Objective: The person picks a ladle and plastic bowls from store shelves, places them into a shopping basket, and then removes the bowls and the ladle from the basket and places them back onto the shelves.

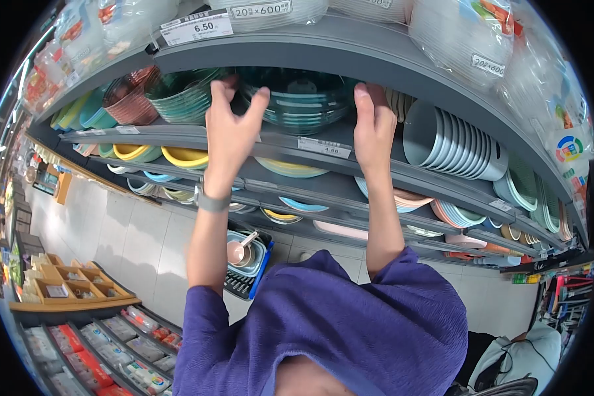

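Both hands reach into the upper shelf, one on each side of a stack of dark green see-through bowls (303,99). My left hand (233,125) is open at the stack's left end, thumb and fingers apart, with a grey band on the wrist. It lies between this stack and another stack of green ribbed bowls (181,99). My right hand (374,119) is by the stack's right end, fingers stretched upward and open. Whether either hand touches the bowls I cannot tell. The right fingertips are partly hidden in the shelf's shadow.
Grey nested bins (442,142) lie to the right on the same shelf. Pink ribbed bowls (131,96) stand further left. Overhead, a shelf edge (323,47) carries bagged clear containers (465,39). A shopping basket (239,285) on the floor holds basins and a pink ladle-like scoop (237,252).
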`<action>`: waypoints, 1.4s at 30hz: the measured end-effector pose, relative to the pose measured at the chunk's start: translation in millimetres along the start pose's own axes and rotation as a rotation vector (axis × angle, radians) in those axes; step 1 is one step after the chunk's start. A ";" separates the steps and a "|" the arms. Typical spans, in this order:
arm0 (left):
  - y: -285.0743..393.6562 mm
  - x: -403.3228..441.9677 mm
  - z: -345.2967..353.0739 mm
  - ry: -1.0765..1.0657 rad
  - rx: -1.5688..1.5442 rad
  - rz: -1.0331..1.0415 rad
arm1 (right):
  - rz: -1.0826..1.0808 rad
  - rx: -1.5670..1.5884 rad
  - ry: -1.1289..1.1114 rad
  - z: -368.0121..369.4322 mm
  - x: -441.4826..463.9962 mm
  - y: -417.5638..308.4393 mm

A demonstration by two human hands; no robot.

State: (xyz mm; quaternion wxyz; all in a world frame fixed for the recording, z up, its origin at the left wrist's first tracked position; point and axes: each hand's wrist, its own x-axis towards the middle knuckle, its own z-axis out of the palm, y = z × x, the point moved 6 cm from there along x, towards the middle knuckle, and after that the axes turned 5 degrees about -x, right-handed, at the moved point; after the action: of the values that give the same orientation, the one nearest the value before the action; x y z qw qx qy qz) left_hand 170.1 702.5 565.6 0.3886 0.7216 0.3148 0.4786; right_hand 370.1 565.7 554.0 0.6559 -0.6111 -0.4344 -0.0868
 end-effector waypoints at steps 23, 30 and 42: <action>-175.8 -222.8 -76.9 0.054 0.467 -0.263 | -0.166 0.156 -0.502 55.1 -161.0 25.1; -290.0 -456.6 -88.5 0.053 0.510 -0.988 | -0.007 -0.019 -1.570 144.9 -348.4 114.5; -340.2 -495.9 -46.3 -0.128 0.673 -0.785 | -0.805 -0.153 -1.743 197.8 -530.4 184.2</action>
State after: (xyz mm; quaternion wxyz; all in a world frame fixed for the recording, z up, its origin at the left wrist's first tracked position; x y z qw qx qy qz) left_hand -71.6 474.7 62.0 0.3037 0.6620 0.6739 0.1242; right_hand 74.8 561.8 37.1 -0.0176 -0.3074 -0.9394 0.1510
